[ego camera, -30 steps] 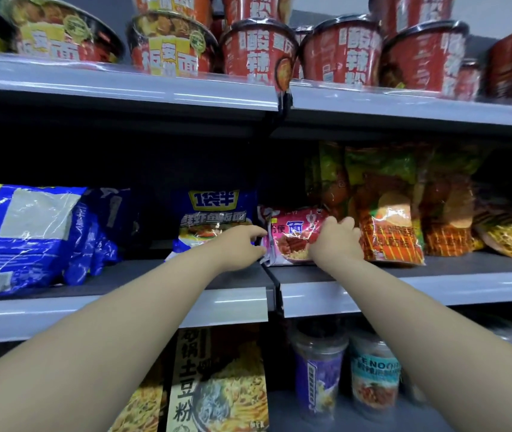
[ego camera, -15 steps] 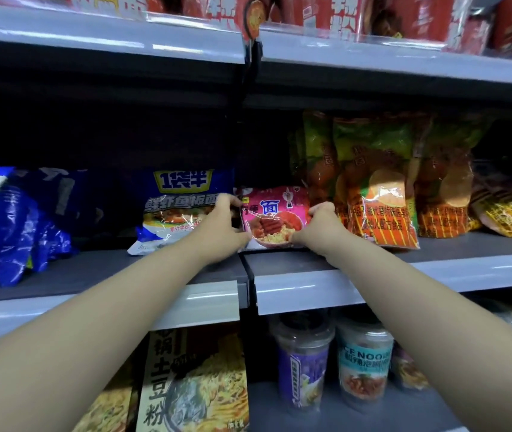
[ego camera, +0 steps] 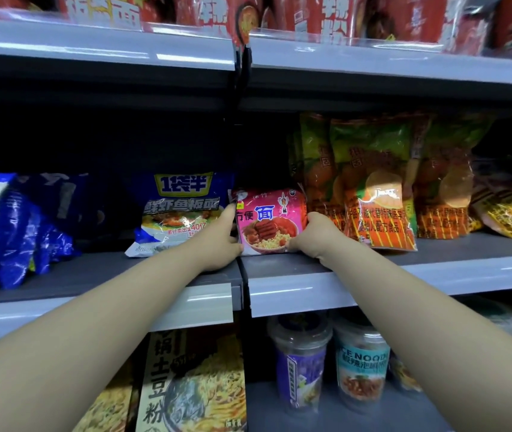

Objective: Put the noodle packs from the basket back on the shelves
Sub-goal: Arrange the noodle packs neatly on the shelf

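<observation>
Here: pink noodle pack (ego camera: 268, 221), upright, bowl pictured.

Red tubs (ego camera: 310, 17) top row; orange-green bags (ego camera: 373, 182) middle right; purple cup (ego camera: 300, 366), teal cup (ego camera: 361, 369) side by side below.

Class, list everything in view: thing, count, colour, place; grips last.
shelves: three, grey, stacked
tubs: several, red, top shelf
bags: several, blue, middle shelf left
blue pack: one, blue-yellow, left of pink pack
pink pack: one, pink, middle shelf
tall bags: several, green-orange, right of pink pack
yellow packs: few, yellow, middle shelf right
cups: two, purple, teal, bottom shelf
large pack: one, black-yellow, bottom shelf left
left grip: one, bare, holds pink pack's left edge
right grip: one, bare, holds its right edge
</observation>
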Demonstrator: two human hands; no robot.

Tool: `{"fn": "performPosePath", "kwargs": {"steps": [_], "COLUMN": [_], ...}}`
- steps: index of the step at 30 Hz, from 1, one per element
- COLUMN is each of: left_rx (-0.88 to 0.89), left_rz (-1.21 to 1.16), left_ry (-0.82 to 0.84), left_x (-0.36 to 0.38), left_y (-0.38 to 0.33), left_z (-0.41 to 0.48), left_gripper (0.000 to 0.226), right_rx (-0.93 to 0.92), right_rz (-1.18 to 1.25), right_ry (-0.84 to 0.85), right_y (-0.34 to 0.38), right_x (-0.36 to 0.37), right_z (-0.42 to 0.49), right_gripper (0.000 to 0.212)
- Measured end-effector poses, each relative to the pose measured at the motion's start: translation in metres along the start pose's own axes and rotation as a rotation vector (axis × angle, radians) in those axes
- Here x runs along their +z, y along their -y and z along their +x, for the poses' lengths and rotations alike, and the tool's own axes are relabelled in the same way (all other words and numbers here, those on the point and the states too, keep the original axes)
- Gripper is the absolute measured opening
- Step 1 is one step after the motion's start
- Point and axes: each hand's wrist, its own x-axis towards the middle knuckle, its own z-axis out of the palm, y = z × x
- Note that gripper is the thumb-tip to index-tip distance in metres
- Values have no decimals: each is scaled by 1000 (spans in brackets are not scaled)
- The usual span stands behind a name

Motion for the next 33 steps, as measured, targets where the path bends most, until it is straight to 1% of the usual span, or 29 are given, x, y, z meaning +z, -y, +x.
{"fn": "performPosePath", "kwargs": {"steps": [3, 5, 7, 10, 12, 14, 17, 19, 21, 23, 28, 33], "left_rx": [-8, -12, -8, -15, -20, -32, -52, -79, -118, -165, -267, -337], "left_rz": [144, 229, 251, 332, 412, 485, 602, 683, 747, 791, 814, 851], "left_ry": [-71, -104, -112, -113, -116, -125, -146, -139, -130, -135, -184, -222], "left_x": [-4, -8, -11, -22, -34, -47, -65, -76, -90, -108, -153, -194], "left_y": [-4, -8, -12, -18, -22, -27, -30, -29, -24, -18, 3, 30], "left_z": [-3, -7, -15, -33, -48, -66, -97, -120, -144, -166, -214, -251], "left_gripper": [59, 48, 41, 42, 41, 36, 30, 29, 28, 28, 31, 32], "right_rx": [3, -5, -40, -134, -243, -382, -579, -666, -709, -744, -809, -787], "right_rz": [-89, -135, -166, -240, -312, -383, -467, -489, -487, -475, -420, -347], "right_ry": [-81, -161, -220, -278, -298, -249, -64, 52, 129, 171, 225, 248], "right_y": [5, 8, 11, 21, 32, 47, 72, 85, 98, 111, 146, 188], "right_x": [-1, -1, -3, -7, -6, 1, 18, 32, 47, 61, 94, 134], "right_z": [-6, -12, -20, -37, -53, -69, -97, -116, -132, -146, -171, -192], "right_gripper": [53, 51, 49, 52, 50, 46, 42, 41, 41, 42, 46, 48]}}
